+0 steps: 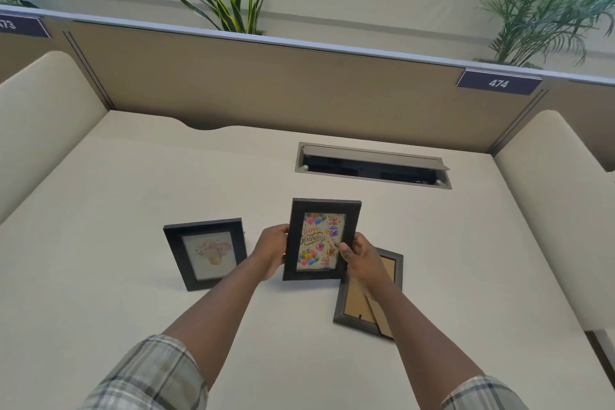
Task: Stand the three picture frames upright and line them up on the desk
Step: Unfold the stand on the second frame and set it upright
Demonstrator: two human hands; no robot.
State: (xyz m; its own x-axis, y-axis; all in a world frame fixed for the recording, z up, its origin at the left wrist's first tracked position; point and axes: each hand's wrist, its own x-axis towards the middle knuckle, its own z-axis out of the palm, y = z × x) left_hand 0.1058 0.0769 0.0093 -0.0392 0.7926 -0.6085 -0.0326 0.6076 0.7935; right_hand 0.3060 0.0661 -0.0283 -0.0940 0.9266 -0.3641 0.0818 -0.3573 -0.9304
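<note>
- Two plaid sleeves reach forward from the bottom edge over the pale surface [100, 210].
- Face-down grey frame [357, 306] lies flat, its cardboard back and stand showing, partly under the right forearm.
- Left hand [271, 251] and right hand [361, 255] pinch the birthday frame [321, 240] by its side edges, fingers curled around it, picture facing the camera.
- Black frame [205, 253] stands upright just left.
- Cable hatch [372, 165] sits open farther back.
</note>
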